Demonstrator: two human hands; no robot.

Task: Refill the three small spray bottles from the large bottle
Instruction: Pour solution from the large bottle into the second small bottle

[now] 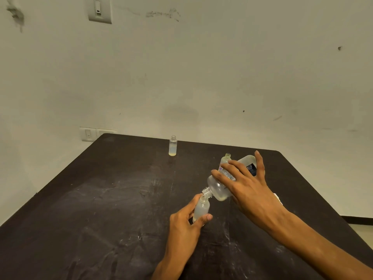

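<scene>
A dark table [101, 199] stands against a pale wall. The right hand [248, 190] grips the large bottle [220, 188], axis tilted down-left, neck touching the mouth of the small bottle [201, 209] pinched upright by the left hand [183, 225].

My right hand [245, 184] covers much of the large clear plastic bottle [220, 187], its label print too small to read. It also hides the lower body of the small frosted bottle [226, 158] behind. A white object [277, 197] peeks out past my wrist, unidentifiable.
</scene>
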